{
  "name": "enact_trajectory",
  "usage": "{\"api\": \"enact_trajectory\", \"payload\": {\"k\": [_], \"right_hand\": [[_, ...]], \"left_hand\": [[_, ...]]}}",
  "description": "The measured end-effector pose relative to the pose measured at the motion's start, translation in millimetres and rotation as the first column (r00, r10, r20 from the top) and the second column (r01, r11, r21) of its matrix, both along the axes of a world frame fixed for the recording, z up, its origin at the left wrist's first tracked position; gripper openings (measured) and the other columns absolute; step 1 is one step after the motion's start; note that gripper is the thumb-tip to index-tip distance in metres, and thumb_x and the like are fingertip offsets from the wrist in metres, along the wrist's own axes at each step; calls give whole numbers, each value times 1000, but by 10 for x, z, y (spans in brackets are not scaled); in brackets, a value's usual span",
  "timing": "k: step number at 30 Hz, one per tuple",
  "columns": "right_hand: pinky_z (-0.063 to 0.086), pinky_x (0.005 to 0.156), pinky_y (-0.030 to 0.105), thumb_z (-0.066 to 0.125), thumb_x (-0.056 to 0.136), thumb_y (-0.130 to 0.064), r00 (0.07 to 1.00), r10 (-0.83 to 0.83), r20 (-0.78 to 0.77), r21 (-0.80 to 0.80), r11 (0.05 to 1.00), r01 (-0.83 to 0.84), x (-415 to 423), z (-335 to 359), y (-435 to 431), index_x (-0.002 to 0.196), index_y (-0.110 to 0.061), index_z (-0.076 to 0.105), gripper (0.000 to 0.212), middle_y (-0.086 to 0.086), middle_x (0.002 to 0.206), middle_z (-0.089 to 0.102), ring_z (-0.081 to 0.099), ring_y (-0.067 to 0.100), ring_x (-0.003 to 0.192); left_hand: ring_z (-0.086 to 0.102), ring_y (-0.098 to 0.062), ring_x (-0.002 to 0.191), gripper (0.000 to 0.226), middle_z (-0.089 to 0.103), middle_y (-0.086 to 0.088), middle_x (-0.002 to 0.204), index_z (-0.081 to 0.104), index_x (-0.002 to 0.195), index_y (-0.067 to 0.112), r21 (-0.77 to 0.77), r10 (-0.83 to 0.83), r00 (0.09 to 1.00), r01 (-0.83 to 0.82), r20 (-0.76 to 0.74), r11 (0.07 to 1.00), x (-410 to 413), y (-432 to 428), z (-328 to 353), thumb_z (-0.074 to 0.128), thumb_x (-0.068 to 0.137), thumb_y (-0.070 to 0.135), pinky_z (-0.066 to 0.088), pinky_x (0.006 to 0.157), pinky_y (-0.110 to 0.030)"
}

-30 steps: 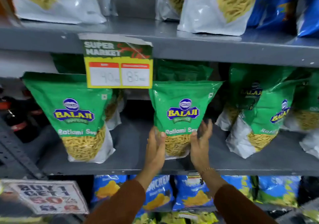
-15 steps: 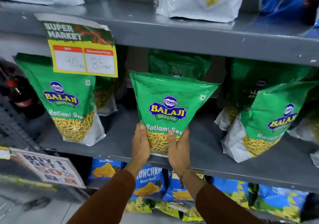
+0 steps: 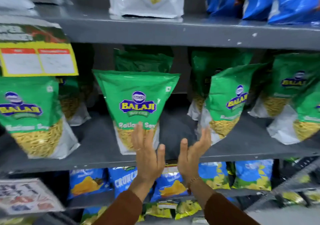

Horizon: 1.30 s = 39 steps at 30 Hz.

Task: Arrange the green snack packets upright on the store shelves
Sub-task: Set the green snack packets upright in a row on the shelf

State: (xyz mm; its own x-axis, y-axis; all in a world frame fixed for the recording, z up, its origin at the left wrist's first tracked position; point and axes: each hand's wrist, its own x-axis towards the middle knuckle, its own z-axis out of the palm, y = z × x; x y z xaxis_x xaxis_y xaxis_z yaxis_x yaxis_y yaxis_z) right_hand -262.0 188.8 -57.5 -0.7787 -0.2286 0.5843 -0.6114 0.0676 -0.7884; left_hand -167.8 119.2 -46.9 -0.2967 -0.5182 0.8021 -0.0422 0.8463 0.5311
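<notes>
A green Balaji packet (image 3: 136,96) stands upright in the middle of the grey middle shelf (image 3: 97,148), with a darker green packet (image 3: 143,60) behind it. My left hand (image 3: 147,153) is in front of the packet's lower right corner, fingers spread, holding nothing. My right hand (image 3: 194,152) is to the right of it, open and apart from the packet. Another green packet (image 3: 32,113) stands at the left. A green packet (image 3: 226,100) at the right leans to the left, and more green packets (image 3: 294,94) lean at the far right.
A yellow price tag (image 3: 36,58) hangs from the upper shelf (image 3: 173,32), which carries white and blue packets. Blue chip packets (image 3: 173,183) fill the shelf below. A promo sign (image 3: 24,195) hangs at the lower left.
Both hands have let go of the middle green packet and opened. The right hand has moved to the right, away from it. The view has shifted right.
</notes>
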Motion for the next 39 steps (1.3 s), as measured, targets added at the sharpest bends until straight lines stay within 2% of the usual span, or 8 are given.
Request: {"api": "enact_trajectory", "payload": {"k": [5,10,13,16,20,25,29,39], "right_hand": [[10,113,40,25,88,-71,942,-234,241,-115,957,267,-928,176,380,139,5,27,92,32,147,26,21,34,137],[37,108,50,36,89,-66,861,141,489,-171,983,-63,-1811,378,524,119,-28,51,50,3,124,53,49,19,116],[43,99,33,32,95,-53,804,320,502,-121,946,-301,-2048,412,517,108,-30,53,34,-2,124,54,54,10,105],[42,104,45,33,86,-71,768,361,529,19,900,-436,-2049,371,497,117,-31,57,56,5,129,60,58,22,115],[43,93,37,30,89,-66,880,301,367,55,938,-343,-1773,511,514,105,-35,47,39,-5,105,62,59,25,107],[43,90,42,23,79,-77,956,173,239,92,976,-199,-1436,483,534,109,-16,49,72,11,109,59,54,30,105],[40,83,36,23,78,-70,947,184,264,82,974,-212,-1815,366,899,110,-8,50,75,8,106,57,51,29,104],[44,95,42,15,69,-91,885,325,335,50,931,-361,-1643,333,891,123,-24,46,92,-7,109,50,49,19,111]], "left_hand": [[23,9,135,44,33,18,144,39,132,25,248,-379,911,334,163,909,-710,388,180,31,95,47,23,114,-25],[30,-9,138,78,29,9,147,26,140,20,702,-357,932,293,-59,649,-1398,589,183,43,79,67,24,115,-27],[35,-11,136,97,36,-2,149,25,141,19,733,-343,933,310,-111,606,-1676,691,212,50,68,78,32,113,-37],[51,-8,121,65,54,1,131,40,127,27,686,-271,945,322,-186,653,-1796,744,267,55,74,61,42,100,-24],[58,1,103,59,62,8,111,49,115,27,646,-197,951,306,-237,700,-1744,594,292,48,75,70,46,90,-21],[47,30,88,22,51,32,101,47,96,47,668,-169,975,224,-147,710,-1695,465,335,38,79,59,35,76,3],[52,25,90,34,56,31,104,49,107,45,689,-148,988,140,-48,711,-2020,837,319,33,83,62,40,85,-16],[56,21,88,50,60,18,104,47,122,22,694,-42,995,89,-85,714,-1881,852,149,26,86,51,42,74,1]]}}
